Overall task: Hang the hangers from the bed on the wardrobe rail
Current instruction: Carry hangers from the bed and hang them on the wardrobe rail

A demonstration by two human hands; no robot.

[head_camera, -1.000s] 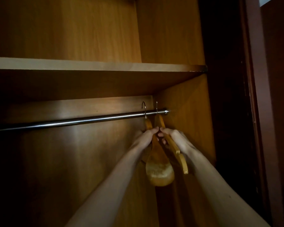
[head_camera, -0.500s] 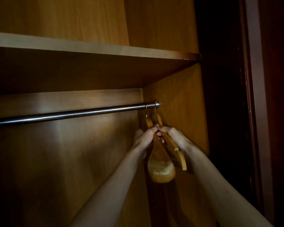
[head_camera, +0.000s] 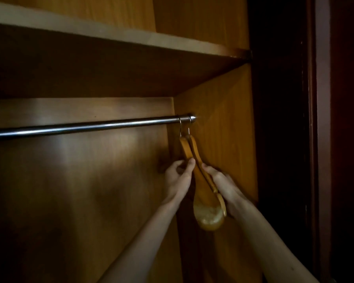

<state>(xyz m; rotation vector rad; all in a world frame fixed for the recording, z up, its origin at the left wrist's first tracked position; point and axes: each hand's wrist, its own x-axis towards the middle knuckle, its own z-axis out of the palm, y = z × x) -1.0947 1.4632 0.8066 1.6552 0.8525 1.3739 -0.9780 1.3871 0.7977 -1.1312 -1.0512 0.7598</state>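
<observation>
Two wooden hangers [head_camera: 200, 184] hang side by side by their metal hooks at the far right end of the steel wardrobe rail [head_camera: 86, 127], close to the right side wall. My left hand [head_camera: 177, 178] pinches the left hanger's near arm between thumb and fingers. My right hand [head_camera: 223, 184] grips the right hanger's arm from the right side. The hangers' far arms are hidden behind the near ones.
A wooden shelf [head_camera: 131, 41] runs just above the rail. The wardrobe's back panel [head_camera: 80, 180] and right side wall [head_camera: 223, 119] close in the space. A dark door frame [head_camera: 319, 119] stands at the right. The rest of the rail carries nothing.
The hooks have settled lower onto the rail. Both hands have slid down the hangers' arms, away from the hooks. The view has tilted downward.
</observation>
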